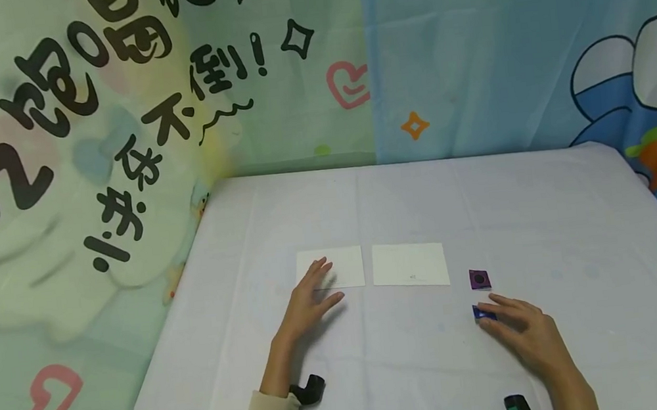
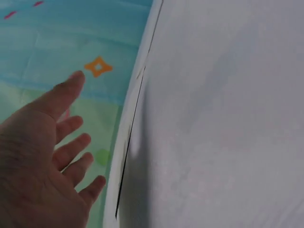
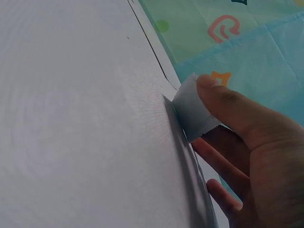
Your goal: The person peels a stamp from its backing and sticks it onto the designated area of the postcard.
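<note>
Right hand point(image 1: 529, 333) pinches blue packet point(image 1: 481, 312), thumb against fingers; purple packet point(image 1: 479, 279) just beyond fingertips. Left hand point(image 1: 305, 309) loosely spread, holding nothing, left white card point(image 1: 347, 267) under fingers. Pick-up seemingly in hand; next: steady pinch, lift.

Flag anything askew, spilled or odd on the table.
The right white card in the head view has a small faint mark near its lower edge and sits slightly skewed beside the straighter left card. No spill shows.
</note>
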The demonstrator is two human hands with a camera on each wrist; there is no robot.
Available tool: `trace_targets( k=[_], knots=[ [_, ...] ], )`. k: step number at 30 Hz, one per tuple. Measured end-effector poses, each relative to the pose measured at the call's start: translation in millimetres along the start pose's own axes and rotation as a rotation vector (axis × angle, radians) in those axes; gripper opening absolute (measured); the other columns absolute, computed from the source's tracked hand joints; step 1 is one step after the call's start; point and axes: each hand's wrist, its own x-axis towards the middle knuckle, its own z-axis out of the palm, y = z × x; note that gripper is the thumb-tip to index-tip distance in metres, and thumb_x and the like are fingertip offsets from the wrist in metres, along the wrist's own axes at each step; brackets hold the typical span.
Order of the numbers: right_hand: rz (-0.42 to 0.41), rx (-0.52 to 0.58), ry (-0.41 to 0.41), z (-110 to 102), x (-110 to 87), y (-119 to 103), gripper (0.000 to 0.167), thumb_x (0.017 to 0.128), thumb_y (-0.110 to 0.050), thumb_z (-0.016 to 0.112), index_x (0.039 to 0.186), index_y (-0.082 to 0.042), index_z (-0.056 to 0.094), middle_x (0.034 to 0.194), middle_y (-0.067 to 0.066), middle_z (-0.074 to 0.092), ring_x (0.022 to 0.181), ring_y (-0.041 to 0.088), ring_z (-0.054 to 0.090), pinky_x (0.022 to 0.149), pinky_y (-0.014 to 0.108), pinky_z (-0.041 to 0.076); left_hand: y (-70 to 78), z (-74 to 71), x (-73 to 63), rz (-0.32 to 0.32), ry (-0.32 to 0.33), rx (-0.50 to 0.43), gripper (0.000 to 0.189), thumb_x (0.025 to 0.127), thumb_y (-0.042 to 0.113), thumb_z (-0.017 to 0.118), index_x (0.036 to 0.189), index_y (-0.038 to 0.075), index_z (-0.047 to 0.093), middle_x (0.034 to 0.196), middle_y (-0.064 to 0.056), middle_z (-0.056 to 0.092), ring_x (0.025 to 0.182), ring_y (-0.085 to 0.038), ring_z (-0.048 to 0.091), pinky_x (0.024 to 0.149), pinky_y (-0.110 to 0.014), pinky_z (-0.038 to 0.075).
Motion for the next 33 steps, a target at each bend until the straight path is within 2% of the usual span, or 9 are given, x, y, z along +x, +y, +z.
trace_targets(
  k=[7,10,12,15,18,22,26,30,33],
  knots=[
    [-0.058,0.005,0.038,1.1,-0.2,-0.6,0.021,0.08,-0.028,0.072,0.097,-0.015,0.073,0.116,0.015,0.061,0.109,0.043,0.05,0.087,0.06,0.033,18.9,10.1,0.9,0.074,-0.048,-0.039,0.047,0.087,0.028,0.066,0.127,0.007,0.053,0.131,-0.007,0.051,0.123,-0.019,0.044,0.099,-0.038,0.035],
    [-0.09,-0.011,0.058,1.1,0.6,-2.2,0.015,0.081,-0.025,0.072,0.094,-0.017,0.073,0.11,0.011,0.065,0.104,0.033,0.056,0.086,0.053,0.037,24.3,16.4,-0.1,0.103,-0.076,-0.035,0.041,0.087,0.027,0.065,0.123,0.008,0.056,0.124,-0.005,0.055,0.117,-0.017,0.049,0.096,-0.035,0.038],
    [-0.105,-0.03,0.077,1.7,1.5,-3.9,0.012,0.081,-0.024,0.072,0.092,-0.018,0.073,0.104,0.006,0.067,0.1,0.021,0.059,0.087,0.039,0.041,28.0,20.2,-0.9,0.112,-0.09,-0.041,0.04,0.088,0.026,0.065,0.123,0.008,0.056,0.124,-0.004,0.055,0.116,-0.017,0.049,0.096,-0.034,0.039],
    [-0.141,-0.031,0.113,3.3,3.6,-8.5,0.008,0.08,-0.018,0.073,0.088,-0.016,0.073,0.092,0.002,0.07,0.09,0.007,0.061,0.082,0.017,0.04,33.5,25.5,-1.3,0.12,-0.101,-0.046,0.041,0.088,0.026,0.064,0.124,0.009,0.055,0.127,-0.006,0.053,0.12,-0.016,0.046,0.098,-0.034,0.037],
    [-0.166,-0.004,0.13,5.6,5.6,-17.7,0.006,0.079,-0.011,0.073,0.085,-0.013,0.073,0.083,-0.001,0.07,0.082,0.003,0.062,0.077,0.005,0.035,39.8,30.5,-0.6,0.139,-0.104,-0.06,0.041,0.088,0.025,0.064,0.124,0.009,0.054,0.127,-0.006,0.052,0.122,-0.016,0.045,0.099,-0.033,0.035],
    [-0.17,0.043,0.1,10.5,7.2,-35.5,0.006,0.079,-0.01,0.072,0.084,-0.013,0.073,0.08,-0.004,0.069,0.081,0.002,0.061,0.076,0.005,0.036,47.7,39.3,-0.1,0.171,-0.126,-0.059,0.038,0.089,0.027,0.062,0.124,0.011,0.054,0.127,-0.003,0.052,0.121,-0.013,0.045,0.098,-0.031,0.035],
    [-0.176,0.066,0.081,15.5,9.1,-57.1,0.006,0.08,-0.01,0.071,0.085,-0.013,0.073,0.079,-0.007,0.067,0.076,0.002,0.059,0.071,0.016,0.044,58.0,49.0,-1.0,0.209,-0.162,-0.039,0.038,0.091,0.029,0.059,0.124,0.012,0.053,0.127,-0.001,0.052,0.12,-0.011,0.045,0.098,-0.028,0.036],
    [-0.189,0.086,0.054,16.7,13.0,-80.0,0.006,0.081,-0.009,0.07,0.087,-0.012,0.073,0.079,-0.007,0.069,0.069,0.004,0.057,0.064,0.027,0.048,70.2,57.8,-3.3,0.228,-0.2,-0.074,0.037,0.093,0.029,0.057,0.125,0.012,0.053,0.125,0.001,0.053,0.115,-0.01,0.049,0.094,-0.026,0.039],
    [-0.221,0.114,0.046,15.4,16.7,-95.5,0.007,0.082,-0.009,0.069,0.088,-0.012,0.072,0.079,-0.006,0.069,0.065,0.004,0.057,0.061,0.026,0.048,80.2,63.0,-5.0,0.212,-0.244,-0.122,0.034,0.095,0.031,0.052,0.124,0.013,0.053,0.123,0.004,0.054,0.112,-0.008,0.05,0.093,-0.025,0.04]
  ],
)
